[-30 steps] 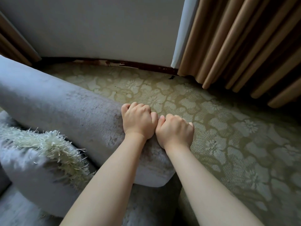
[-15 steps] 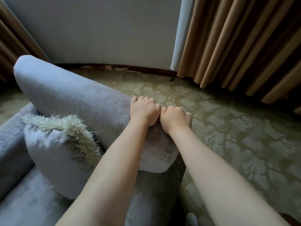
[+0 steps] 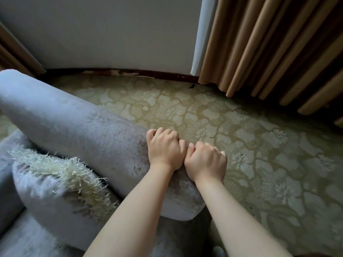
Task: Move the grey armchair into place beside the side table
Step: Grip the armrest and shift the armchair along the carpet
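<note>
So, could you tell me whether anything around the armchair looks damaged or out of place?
The skirting board at the foot of the wall looks chipped, with pale patches in its dark finish. A small dark scrap lies on the carpet by the curtain.

Across the floor, an olive carpet (image 3: 241,127) patterned with pale flowers, meeting a dark, chipped skirting board (image 3: 148,73) under a plain white wall (image 3: 102,30), with a small dark scrap (image 3: 192,86) lying just beside the skirting. At upper right, tan pleated curtains (image 3: 269,49) hanging to the floor, edged on the left by a white strip of fabric (image 3: 202,34). At lower left, a grey cushion (image 3: 46,191) topped with a shaggy cream fringe (image 3: 74,173).
</note>
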Motion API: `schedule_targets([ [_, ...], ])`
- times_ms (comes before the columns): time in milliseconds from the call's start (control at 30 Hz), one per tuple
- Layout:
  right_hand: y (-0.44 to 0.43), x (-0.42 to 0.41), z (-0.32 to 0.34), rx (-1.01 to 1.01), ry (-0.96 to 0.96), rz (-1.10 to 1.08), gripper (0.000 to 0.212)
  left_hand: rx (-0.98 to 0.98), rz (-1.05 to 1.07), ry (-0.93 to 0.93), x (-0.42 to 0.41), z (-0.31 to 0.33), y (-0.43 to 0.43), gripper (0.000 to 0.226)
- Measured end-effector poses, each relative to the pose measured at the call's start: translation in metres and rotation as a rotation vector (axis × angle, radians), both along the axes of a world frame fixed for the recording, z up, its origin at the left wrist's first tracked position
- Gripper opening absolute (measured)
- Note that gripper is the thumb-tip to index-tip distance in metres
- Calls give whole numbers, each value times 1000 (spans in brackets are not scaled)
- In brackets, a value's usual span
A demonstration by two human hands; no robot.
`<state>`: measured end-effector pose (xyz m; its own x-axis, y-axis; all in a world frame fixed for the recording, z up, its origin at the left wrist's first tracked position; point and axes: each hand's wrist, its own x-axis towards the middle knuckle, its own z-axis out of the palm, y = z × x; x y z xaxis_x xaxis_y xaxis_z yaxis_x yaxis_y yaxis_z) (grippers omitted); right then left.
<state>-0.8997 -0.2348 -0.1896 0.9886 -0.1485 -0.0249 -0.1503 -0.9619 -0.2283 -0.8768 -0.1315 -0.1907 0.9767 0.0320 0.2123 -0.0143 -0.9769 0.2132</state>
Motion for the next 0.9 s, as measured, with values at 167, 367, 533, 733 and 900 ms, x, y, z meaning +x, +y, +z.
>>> schedule_targets([
  [167,0,1,0,0,12,-2,41,2,-11,-13,1,1,-1,30],
  [367,0,2,0,10,2,11,41,-8,-16,-24,1,0,0,35],
  [533,1,2,-2,38,-68,15,45,2,-13,-39,2,-2,1,33],
  [733,-4,-12,10,87,-28,73,51,97,-66,88,-9,9,1,40],
  [900,-13,-48,15,89,-29,97,52,124,-101,136,-42,15,-3,44],
])
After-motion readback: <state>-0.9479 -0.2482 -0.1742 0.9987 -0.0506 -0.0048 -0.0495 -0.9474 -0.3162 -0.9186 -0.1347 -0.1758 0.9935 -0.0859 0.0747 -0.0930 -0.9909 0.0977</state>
